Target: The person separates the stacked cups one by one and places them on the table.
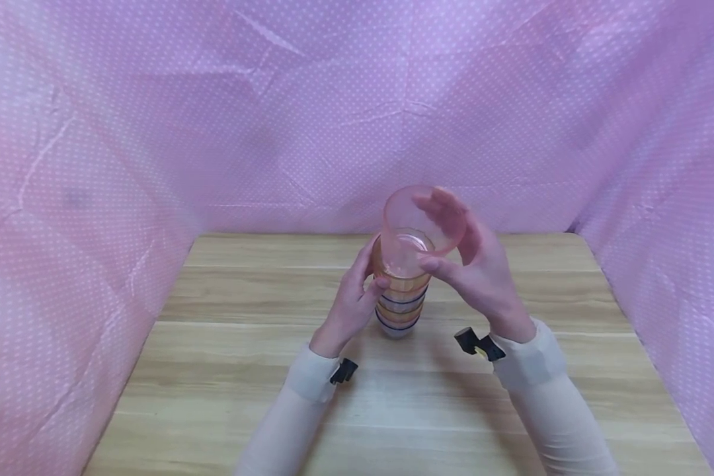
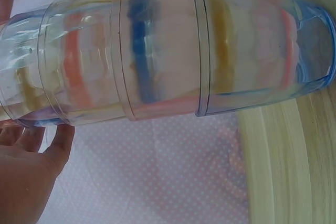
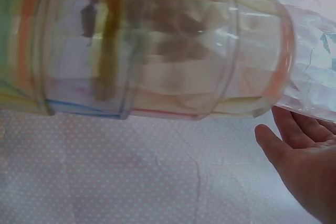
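Observation:
A tall stack of nested see-through cups (image 1: 400, 305) stands upright on the wooden table, tinted blue, pink and yellow. My left hand (image 1: 348, 305) grips it near the top, thumb on the near side of the uppermost yellowish cup (image 1: 415, 283). Above this, my right hand (image 1: 489, 268) holds a pink see-through cup (image 1: 394, 228) by its side, thumb in front and fingers behind. The pink cup tilts slightly, its lower end overlapping the stack's mouth. In the left wrist view, a blue-tinted cup (image 2: 317, 43) forms the bottom; the fingers reach behind the upper cups.
The wood-grain table (image 1: 226, 370) extends around the stack. Pink cloth with white dots (image 1: 309, 132) hangs behind it and on both sides. Each wrist wears a pale band with a small black camera mount (image 1: 478, 344).

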`<state>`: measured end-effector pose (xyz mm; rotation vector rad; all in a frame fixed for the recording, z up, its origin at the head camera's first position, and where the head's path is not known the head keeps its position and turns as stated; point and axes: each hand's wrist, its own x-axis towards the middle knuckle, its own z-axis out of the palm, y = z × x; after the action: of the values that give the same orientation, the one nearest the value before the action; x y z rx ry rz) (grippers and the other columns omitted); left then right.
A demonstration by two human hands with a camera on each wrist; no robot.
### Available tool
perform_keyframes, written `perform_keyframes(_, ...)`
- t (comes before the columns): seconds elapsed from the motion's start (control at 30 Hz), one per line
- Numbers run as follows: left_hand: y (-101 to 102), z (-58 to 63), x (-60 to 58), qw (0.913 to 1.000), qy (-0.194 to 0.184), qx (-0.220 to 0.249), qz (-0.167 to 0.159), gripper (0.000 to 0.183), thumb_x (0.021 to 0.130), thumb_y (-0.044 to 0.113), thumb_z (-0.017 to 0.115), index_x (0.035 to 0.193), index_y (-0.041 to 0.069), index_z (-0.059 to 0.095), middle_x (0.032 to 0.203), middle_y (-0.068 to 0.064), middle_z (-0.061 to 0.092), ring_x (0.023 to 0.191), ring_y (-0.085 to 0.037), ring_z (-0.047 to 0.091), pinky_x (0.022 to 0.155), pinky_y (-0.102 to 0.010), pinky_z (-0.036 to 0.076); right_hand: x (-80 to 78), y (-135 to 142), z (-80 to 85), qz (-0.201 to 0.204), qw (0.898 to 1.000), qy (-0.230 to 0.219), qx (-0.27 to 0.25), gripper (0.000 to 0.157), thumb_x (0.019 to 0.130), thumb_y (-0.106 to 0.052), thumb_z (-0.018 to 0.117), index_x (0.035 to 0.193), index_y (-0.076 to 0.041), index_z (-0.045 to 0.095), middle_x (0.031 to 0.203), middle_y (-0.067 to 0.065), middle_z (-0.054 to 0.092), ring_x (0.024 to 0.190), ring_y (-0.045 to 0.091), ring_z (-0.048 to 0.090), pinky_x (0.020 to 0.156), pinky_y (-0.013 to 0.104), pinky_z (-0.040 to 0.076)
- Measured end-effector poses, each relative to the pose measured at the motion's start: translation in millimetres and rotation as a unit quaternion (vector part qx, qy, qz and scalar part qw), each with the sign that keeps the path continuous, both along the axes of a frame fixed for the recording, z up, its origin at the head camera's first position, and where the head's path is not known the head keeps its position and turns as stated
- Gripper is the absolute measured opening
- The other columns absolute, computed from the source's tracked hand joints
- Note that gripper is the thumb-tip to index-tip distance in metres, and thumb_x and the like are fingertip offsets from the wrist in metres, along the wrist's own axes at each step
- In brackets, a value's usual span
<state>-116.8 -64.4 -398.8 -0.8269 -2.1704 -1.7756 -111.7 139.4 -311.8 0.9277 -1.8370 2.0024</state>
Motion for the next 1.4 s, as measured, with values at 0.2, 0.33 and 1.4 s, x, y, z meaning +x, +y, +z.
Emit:
perform_keyframes(0.2,-1,-2.3,-0.5,1.0000,-0.007,-0.001,0.004,0.100,0.094,0.076,0.041,0.158,0.000,0.033,0.155,-0.022,0.048,0.137,-0.036,0.053,0.112,-0.053,0.047,9.9,1,10.0,-0.002,0.999,0.020,-0.039,0.085,0.080,-0.034,0.090,0.148,-0.002,0.051,0.143,0.016,0.062,0.138,0.030,0.053,0.123,0.043,0.033)
perform_keyframes(0.33,-1,-3.7,-0.9,1.0000,-0.002,0.001,0.003,0.101,0.094,0.075,0.041,0.158,-0.002,0.033,0.155,-0.022,0.047,0.137,-0.037,0.053,0.111,-0.054,0.047,16.3,4,14.9,-0.003,0.997,0.030,-0.073,0.083,0.080,-0.031,0.091,0.145,0.002,0.052,0.141,0.019,0.062,0.136,0.030,0.055,0.121,0.042,0.037)
perform_keyframes(1.4,0,-5.1,-4.5,1.0000,0.006,-0.003,0.005,0.099,0.095,0.074,0.039,0.158,-0.002,0.032,0.156,-0.020,0.047,0.137,-0.036,0.052,0.110,-0.054,0.048,24.4,55,-27.4,-0.042,0.990,0.036,-0.127,0.081,0.080,-0.010,0.091,0.144,0.012,0.047,0.142,0.026,0.058,0.133,0.035,0.055,0.114,0.038,0.045)
